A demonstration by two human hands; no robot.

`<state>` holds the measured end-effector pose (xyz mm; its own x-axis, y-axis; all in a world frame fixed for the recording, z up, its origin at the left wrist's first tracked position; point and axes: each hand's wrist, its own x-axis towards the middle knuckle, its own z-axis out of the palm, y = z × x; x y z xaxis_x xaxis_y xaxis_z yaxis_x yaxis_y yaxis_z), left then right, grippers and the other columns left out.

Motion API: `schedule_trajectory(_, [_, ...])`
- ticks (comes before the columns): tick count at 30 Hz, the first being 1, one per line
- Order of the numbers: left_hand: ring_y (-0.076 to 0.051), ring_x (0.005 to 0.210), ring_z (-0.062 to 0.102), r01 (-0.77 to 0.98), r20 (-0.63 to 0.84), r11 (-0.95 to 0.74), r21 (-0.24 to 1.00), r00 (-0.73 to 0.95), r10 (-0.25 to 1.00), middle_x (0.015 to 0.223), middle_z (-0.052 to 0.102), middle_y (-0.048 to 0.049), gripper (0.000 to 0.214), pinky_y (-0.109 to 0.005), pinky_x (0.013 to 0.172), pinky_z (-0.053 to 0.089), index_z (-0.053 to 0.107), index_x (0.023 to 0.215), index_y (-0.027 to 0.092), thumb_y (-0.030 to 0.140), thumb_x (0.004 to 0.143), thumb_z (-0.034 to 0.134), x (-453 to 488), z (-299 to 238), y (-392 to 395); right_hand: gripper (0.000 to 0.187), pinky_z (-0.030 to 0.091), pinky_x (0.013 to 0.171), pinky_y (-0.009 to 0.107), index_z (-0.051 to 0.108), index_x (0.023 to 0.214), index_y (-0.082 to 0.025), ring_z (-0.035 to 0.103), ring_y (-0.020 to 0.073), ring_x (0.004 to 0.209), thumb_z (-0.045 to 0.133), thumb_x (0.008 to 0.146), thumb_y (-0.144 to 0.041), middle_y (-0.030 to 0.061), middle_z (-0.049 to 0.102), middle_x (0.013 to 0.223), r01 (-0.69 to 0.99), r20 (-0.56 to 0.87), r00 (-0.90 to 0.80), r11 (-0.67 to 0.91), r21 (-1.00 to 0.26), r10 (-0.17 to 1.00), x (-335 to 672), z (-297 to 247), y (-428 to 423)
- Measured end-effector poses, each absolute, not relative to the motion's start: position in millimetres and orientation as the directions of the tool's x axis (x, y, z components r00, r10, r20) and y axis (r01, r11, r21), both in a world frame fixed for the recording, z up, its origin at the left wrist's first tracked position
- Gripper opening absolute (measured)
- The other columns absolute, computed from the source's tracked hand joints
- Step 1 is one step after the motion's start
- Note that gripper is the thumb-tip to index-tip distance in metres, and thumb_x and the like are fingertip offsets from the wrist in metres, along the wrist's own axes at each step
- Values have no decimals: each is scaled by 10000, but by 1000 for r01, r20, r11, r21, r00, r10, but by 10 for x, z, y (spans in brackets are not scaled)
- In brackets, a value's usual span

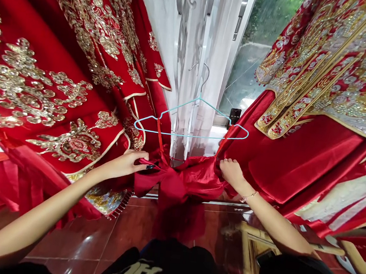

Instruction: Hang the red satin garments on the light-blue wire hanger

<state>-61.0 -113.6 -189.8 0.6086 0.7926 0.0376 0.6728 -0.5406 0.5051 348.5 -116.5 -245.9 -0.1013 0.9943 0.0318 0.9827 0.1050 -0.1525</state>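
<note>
Inspection finds a red satin garment [178, 184] bunched in a loose mass at centre, above a glossy brown tile floor [77, 241]. The left hand [129, 164] is closed on the satin at the mass's left side, fingers pinched together; a small dark item at the fingertips may be part of the fabric's trim, though the view is poor. The right hand [233, 173] is clamped on the mass's right edge. Above hangs a pale blue wire hanger [189, 135] on a silver metal hook [203, 71], before a white sheer curtain [193, 38]. 2 narrow red straps [159, 139] rise from the satin towards the hanger's arms. The hanger's arms show bare; the garment body remains gathered below.
</note>
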Motion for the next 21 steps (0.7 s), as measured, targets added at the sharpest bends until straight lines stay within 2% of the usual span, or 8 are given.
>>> schedule_trajectory(2, [-176, 784, 569, 685, 18, -568, 455, 631, 775, 775, 620, 13, 250, -329, 888, 415, 574, 816, 203, 436, 898, 537, -612, -1887, -1170, 227, 478, 1007, 470, 681, 994, -79, 650, 368, 1179, 522, 835, -52, 295, 689, 1186, 968, 79, -76, 93, -233, 994, 3428, -2423, -1159])
schedule_trajectory(4, [-191, 847, 589, 702, 13, -583, 410, 634, 773, 851, 652, 5, 171, -377, 959, 399, 591, 891, 211, 373, 888, 539, -634, -1906, -1186, 170, 534, 918, 419, 643, 970, -135, 706, 312, 1051, 559, 826, -103, 218, 731, 1082, 885, 48, 3, 19, -465, 999, 3500, -2389, -1101])
schedule_trajectory(6, [-208, 919, 603, 726, 69, -573, 379, 596, 800, 958, 674, -13, 156, -416, 987, 396, 598, 989, 223, 273, 865, 517, -674, -1957, -1178, 149, 580, 763, 362, 597, 954, -184, 736, 240, 821, 579, 808, -160, 105, 749, 870, 684, -64, 45, -77, -726, 997, 3656, -2403, -1043])
schedule_trajectory(8, [-218, 973, 611, 743, 191, -554, 374, 523, 831, 1048, 669, -34, 242, -424, 972, 424, 591, 1047, 230, 186, 836, 481, -716, -2029, -1146, 210, 581, 642, 318, 566, 985, -216, 700, 183, 633, 607, 779, -217, 2, 704, 696, 357, -139, 13, -134, -924, 990, 3818, -2481, -1034])
schedule_trajectory(11, [-212, 958, 617, 737, 422, -525, 425, 352, 836, 1039, 628, -50, 159, -393, 905, 489, 588, 950, 215, 179, 832, 488, -743, -2135, -1078, 382, 579, 614, 277, 562, 1072, -249, 675, 137, 581, 670, 706, -259, -54, 693, 667, -222, -74, 44, -63, -973, 996, 3929, -2681, -1133])
schedule_trajectory(13, [-218, 982, 616, 710, 567, -515, 481, 196, 800, 1036, 618, -58, 54, -396, 922, 504, 586, 843, 208, 232, 842, 539, -730, -2188, -1029, 450, 607, 723, 307, 558, 1139, -267, 727, 145, 698, 663, 702, -275, -23, 752, 789, -392, 16, 140, 70, -917, 990, 3886, -2810, -1234])
schedule_trajectory(17, [-237, 1028, 636, 565, 660, -503, 654, -99, 745, 999, 662, -63, 115, -443, 1008, 502, 635, 753, 199, 297, 812, 636, -679, -2241, -886, 666, 507, 1069, 448, 454, 1358, -307, 700, 195, 1161, 644, 722, -253, 66, 748, 1186, -356, 250, 328, 364, -861, 911, 3659, -2942, -1347])
schedule_trajectory(21, [-236, 1013, 674, 310, 604, -519, 797, -384, 698, 1010, 698, -74, 125, -435, 948, 557, 636, 792, 186, 290, 749, 692, -651, -2190, -631, 1023, 408, 1160, 504, 139, 1571, -317, 567, 223, 1360, 709, 723, -251, 154, 553, 1486, -75, 434, 447, 516, -853, 782, 3501, -2940, -1271])
